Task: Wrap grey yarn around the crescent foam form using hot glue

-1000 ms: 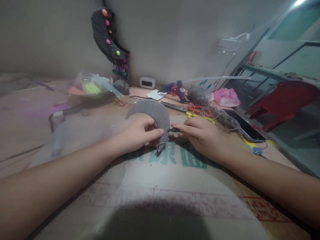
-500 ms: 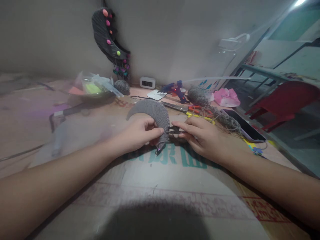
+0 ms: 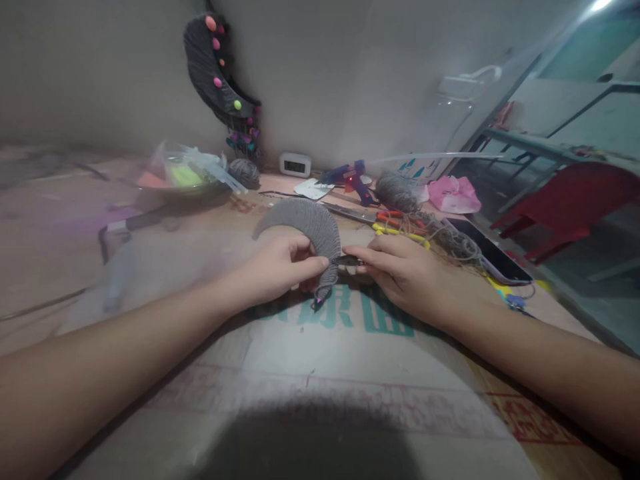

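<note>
My left hand (image 3: 280, 270) pinches a crescent (image 3: 305, 217) wound in grey yarn, with the thumb on its front face near the lower end. A small purple bit shows at that lower tip. My right hand (image 3: 405, 273) is closed around a pair of small dark thread snips (image 3: 349, 261). Their blades are together, and the points touch the crescent's right edge beside my left thumb. Whether a strand lies between the blades is too small to see.
Behind the crescent lie large scissors (image 3: 350, 213), orange-handled pliers (image 3: 400, 220), a blue glue gun (image 3: 353, 179) and grey yarn (image 3: 400, 192). A phone (image 3: 485, 250) lies at right. A bowl (image 3: 185, 190) stands at left. Another decorated crescent (image 3: 205, 67) hangs on the wall.
The snips' blades have gone from apart to together and now reach the crescent's edge. My right hand has shifted very slightly; my left hand keeps its hold.
</note>
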`<state>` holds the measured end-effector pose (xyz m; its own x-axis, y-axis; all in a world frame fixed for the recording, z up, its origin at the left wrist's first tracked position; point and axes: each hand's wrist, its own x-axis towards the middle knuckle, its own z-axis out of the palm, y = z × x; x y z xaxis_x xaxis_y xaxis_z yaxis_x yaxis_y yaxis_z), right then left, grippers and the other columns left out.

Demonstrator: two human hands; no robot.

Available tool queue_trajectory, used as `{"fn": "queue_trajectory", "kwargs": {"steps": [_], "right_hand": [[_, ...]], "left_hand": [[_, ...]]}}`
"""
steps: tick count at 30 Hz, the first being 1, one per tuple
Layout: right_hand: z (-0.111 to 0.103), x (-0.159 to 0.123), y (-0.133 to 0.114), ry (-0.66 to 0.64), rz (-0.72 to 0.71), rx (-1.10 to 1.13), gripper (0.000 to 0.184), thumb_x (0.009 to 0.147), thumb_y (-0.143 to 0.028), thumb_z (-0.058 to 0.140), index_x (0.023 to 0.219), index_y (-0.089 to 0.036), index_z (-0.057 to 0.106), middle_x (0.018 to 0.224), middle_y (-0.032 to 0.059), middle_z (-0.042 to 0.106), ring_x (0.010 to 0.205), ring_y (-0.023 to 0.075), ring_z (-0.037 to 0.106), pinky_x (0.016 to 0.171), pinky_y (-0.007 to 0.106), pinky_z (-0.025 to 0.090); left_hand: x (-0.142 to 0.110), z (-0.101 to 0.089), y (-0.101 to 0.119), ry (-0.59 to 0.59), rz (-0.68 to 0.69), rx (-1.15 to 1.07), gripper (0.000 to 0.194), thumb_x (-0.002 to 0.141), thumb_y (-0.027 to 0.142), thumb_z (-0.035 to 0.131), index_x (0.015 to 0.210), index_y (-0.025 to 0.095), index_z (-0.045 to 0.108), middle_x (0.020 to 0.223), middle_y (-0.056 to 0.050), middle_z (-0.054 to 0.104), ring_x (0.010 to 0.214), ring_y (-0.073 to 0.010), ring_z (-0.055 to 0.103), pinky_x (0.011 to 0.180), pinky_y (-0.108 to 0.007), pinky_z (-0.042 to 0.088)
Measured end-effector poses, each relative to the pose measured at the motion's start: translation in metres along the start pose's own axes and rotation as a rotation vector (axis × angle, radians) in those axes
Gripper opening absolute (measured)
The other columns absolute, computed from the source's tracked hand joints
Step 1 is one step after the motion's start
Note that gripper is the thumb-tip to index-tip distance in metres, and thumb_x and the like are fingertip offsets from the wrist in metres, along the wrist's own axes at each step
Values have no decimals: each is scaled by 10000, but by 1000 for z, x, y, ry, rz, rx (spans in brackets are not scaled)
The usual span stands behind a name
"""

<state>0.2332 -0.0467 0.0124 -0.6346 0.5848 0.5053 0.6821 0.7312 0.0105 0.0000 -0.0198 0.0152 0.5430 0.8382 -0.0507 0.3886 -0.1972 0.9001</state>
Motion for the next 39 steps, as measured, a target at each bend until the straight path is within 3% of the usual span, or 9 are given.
{"fn": "queue_trajectory", "kwargs": {"steps": [6,12,24,39], "right_hand": [[-2,0,-1,-12,50,45,292,976,-259,448,1158,-206,670,807,61,640,760,160,588,693,298,481],[-3,-1,1,127,131,139,315,956,-267,477,1218,-189,634,893,76,629,811,179,601,719,310,502],[-8,1,-5,10,8,42,291,954,-265,471,1135,-142,663,822,85,629,772,189,592,674,320,481],[-7,0,-4,-49,20,43,288,960,-255,461,1124,-158,677,810,80,646,770,183,598,689,320,476]], "left_hand": [[0,0,1,3,24,18,309,839,368,574,605,169,543,537,-1,588,466,-90,500,441,-200,352],[1,-1,3,30,-16,25,311,832,379,573,604,170,543,529,1,575,451,-94,495,432,-207,349],[0,-1,5,53,-2,31,315,837,363,554,596,161,566,559,-10,590,470,-89,483,437,-200,337],[2,-3,-4,55,61,47,334,851,380,548,599,163,585,565,-15,612,521,-109,532,505,-218,378]]}}
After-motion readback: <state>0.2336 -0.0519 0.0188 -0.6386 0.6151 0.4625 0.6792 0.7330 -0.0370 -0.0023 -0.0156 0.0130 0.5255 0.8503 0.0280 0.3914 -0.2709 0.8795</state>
